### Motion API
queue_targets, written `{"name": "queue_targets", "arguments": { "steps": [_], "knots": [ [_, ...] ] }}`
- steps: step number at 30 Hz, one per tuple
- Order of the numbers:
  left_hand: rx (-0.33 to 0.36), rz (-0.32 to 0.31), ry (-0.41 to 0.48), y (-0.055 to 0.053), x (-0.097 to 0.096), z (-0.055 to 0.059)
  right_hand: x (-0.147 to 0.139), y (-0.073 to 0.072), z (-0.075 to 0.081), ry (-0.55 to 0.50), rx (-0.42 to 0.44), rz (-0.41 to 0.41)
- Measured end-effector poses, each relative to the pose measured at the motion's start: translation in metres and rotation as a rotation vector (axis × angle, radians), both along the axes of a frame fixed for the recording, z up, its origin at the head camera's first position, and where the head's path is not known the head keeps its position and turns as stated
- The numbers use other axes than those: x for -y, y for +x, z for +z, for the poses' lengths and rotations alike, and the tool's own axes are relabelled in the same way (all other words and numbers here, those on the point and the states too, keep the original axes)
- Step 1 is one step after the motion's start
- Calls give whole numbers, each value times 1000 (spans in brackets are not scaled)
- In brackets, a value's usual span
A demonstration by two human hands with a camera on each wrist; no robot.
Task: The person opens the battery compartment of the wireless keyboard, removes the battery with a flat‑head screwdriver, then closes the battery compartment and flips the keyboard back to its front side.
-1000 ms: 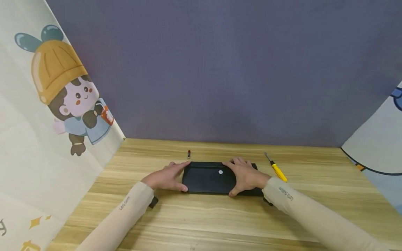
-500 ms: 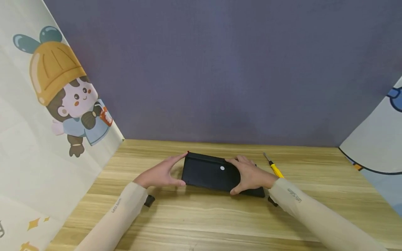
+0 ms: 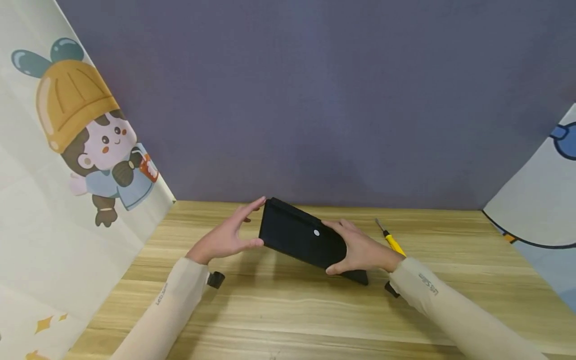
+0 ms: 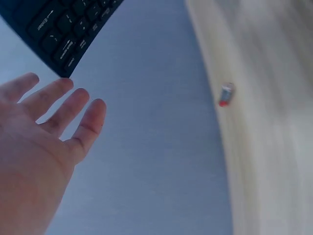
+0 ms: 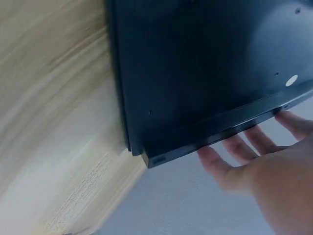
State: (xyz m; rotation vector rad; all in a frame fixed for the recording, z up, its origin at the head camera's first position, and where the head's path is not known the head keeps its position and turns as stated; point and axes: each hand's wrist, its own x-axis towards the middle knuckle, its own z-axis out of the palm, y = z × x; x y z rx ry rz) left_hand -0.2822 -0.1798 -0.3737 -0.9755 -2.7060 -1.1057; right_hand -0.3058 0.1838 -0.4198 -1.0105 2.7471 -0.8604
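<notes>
A black keyboard (image 3: 301,237) hangs tilted over the table, its left end raised and its plain underside, with a white round spot, facing up. My right hand (image 3: 360,247) grips it across its width near the lower right end, thumb on the near edge and fingers along the far edge. My left hand (image 3: 222,240) is at the raised left end, fingertips and thumb tip right at its two corners. The left wrist view shows the keys (image 4: 68,29) from below, with straight, spread left fingers (image 4: 54,98) at the corner.
A screwdriver (image 3: 391,239) with a yellow handle lies behind the right hand on the wooden table (image 3: 279,320). In the left wrist view a small silver cylinder with a red end (image 4: 226,94) lies on the table. A grey partition (image 3: 288,100) stands along the back edge.
The keyboard has gone from nearly flat to tilted, its left end rising and swinging toward the back. My left hand moved up with that end; my right hand kept its grip and turned slightly.
</notes>
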Motion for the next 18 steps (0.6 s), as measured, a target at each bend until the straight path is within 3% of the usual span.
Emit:
{"name": "queue_targets", "arguments": {
  "steps": [5,9,18],
  "knots": [
    [-91,-38,59,-1,-10,15,0,0,-1,-70,-20,20],
    [-133,-26,84,0,-18,26,3,2,-1,-114,-22,30],
    [-260,-43,179,-1,-36,45,23,11,-5,-251,46,43]
  ]
}}
